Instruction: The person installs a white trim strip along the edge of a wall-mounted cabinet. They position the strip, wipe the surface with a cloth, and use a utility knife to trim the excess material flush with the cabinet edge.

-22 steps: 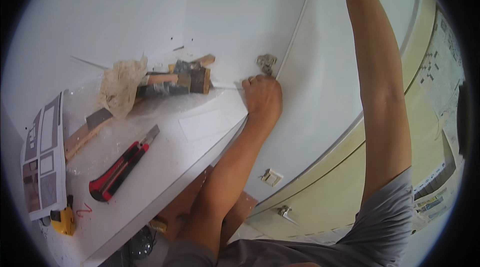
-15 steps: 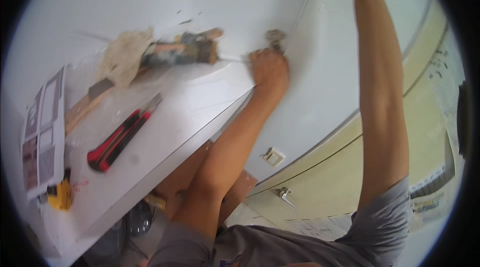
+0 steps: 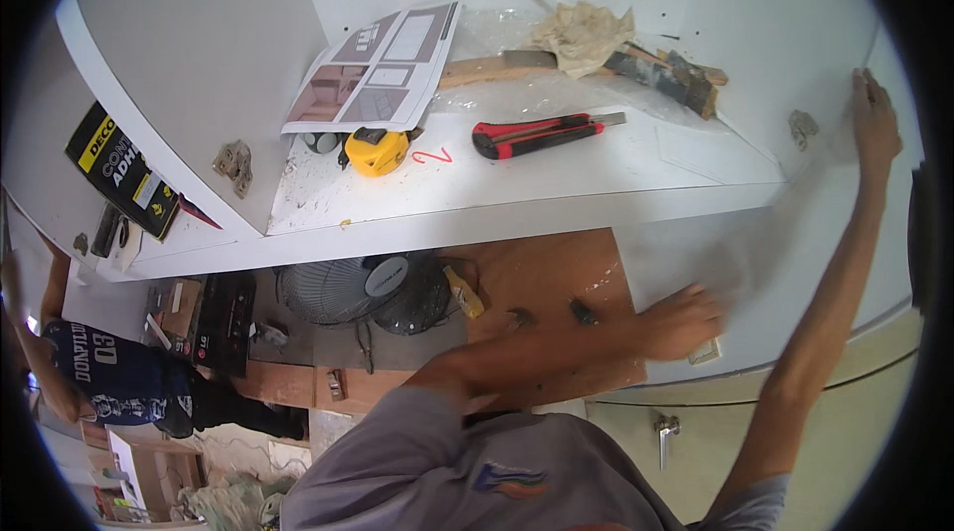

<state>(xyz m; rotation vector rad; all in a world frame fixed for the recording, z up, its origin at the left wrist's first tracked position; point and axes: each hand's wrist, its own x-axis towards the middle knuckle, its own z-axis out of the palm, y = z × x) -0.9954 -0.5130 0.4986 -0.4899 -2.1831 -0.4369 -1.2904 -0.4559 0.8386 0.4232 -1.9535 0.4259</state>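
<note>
My right hand (image 3: 876, 124) is up at the far right, its fingers at the edge of a tall white panel (image 3: 795, 253) beside the cabinet. The fingers look curled over that edge. Lower down, in front of the panel, my left hand (image 3: 684, 322) is smeared by motion, so its fingers cannot be read. A small wall switch (image 3: 704, 352) shows just below it. Between the right hand and the shelf, a metal hinge (image 3: 802, 129) is fixed to the cabinet's side wall. On the white shelf (image 3: 636, 168) lies a red and black utility knife (image 3: 537, 136), blade out.
The shelf also carries a yellow tape measure (image 3: 378, 151), a printed sheet (image 3: 378, 69), a hammer (image 3: 517, 64) and a crumpled cloth (image 3: 581, 34). Below are a fan (image 3: 343, 288) and a brown board (image 3: 566, 273). A co-worker in a dark jersey (image 3: 109, 372) stands left. A door handle (image 3: 666, 437) sits lower right.
My view has swung left, bringing the co-worker and fan into sight. My left hand has left the panel edge near the hinge and dropped lower. My right hand has come into view.
</note>
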